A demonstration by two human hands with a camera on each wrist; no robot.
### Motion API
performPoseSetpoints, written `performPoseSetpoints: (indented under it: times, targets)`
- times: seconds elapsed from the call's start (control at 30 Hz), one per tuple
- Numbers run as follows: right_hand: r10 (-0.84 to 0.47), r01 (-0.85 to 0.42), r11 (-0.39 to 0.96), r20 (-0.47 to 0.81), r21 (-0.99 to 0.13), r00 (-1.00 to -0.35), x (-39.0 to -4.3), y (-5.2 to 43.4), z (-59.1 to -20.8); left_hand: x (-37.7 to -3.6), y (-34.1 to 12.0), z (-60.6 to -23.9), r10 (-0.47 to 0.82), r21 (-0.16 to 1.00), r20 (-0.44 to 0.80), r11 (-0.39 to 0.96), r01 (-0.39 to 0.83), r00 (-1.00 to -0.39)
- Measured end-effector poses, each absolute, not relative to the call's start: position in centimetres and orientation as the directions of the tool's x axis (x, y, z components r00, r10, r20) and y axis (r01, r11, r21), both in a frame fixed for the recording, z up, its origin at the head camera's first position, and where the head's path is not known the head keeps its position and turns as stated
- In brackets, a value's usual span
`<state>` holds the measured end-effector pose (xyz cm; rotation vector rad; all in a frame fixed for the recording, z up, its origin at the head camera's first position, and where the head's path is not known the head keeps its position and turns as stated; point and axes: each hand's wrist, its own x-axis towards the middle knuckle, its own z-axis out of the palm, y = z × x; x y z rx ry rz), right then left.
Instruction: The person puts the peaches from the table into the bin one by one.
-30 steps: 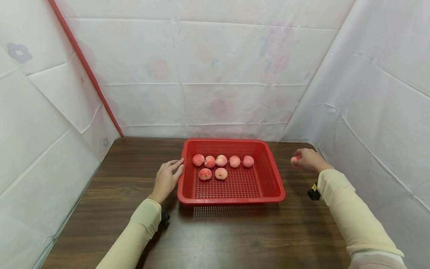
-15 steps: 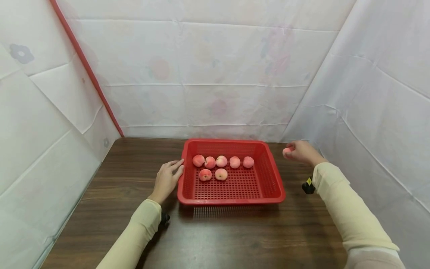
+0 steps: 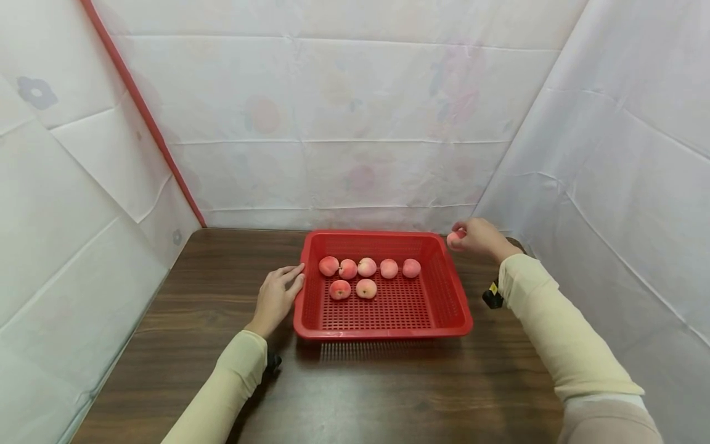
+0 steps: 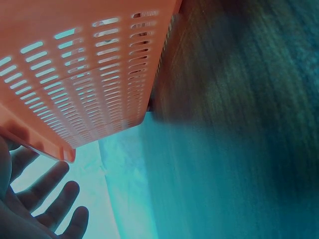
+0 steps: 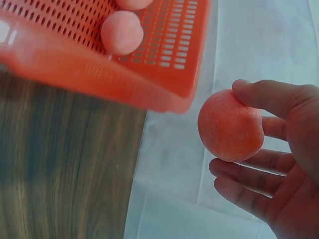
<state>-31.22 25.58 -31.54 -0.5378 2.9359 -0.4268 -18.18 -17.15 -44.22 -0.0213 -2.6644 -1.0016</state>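
My right hand [image 3: 481, 237] holds a peach [image 5: 231, 125] between thumb and fingers, above the table beside the basket's back right corner. A red plastic basket [image 3: 383, 333] with slotted walls stands in front of me. Inside it several peaches [image 3: 367, 267] form a back row, and two more peaches [image 3: 340, 290] sit in front of them toward the left. My left hand [image 3: 275, 297] rests at the basket's left rim, fingers fairly straight and spread. In the left wrist view, its fingertips [image 4: 60, 168] are by the rim; the thumb is mostly hidden.
The basket stands on a dark wood-grain table [image 3: 355, 394]. White patterned sheeting [image 3: 355, 123] encloses the back and both sides. A red strip [image 3: 144, 117] runs up the back left corner. A black wrist camera [image 3: 492, 296] hangs under the right wrist.
My right hand has moved left and away from me with the peach, from the table's right side to near the basket's back right corner. The left hand stays at the rim.
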Motion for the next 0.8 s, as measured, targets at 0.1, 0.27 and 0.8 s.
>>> performPoseSetpoints:
  times: [0.1, 0.27, 0.8]
  targets:
    - [-0.372, -0.336, 0.891, -0.066, -0.306, -0.926, -31.2, 24.8, -31.6, -18.2, -17.2, -44.3, -0.090, 0.643, 0.274, 0.758, 0.113, -0.958]
    - [-0.406, -0.369, 0.877, -0.063, -0.308, -0.912, -31.3, 23.2, -31.8, -18.1, -17.3, -44.1, -0.095, 0.641, 0.277, 0.760, 0.110, -0.956]
    - [-0.517, -0.449, 0.829, -0.150, -0.334, -0.843, -31.4, 18.5, -34.2, -17.9, -17.3, -44.3, -0.107, 0.633, 0.306, 0.765, 0.118, -0.946]
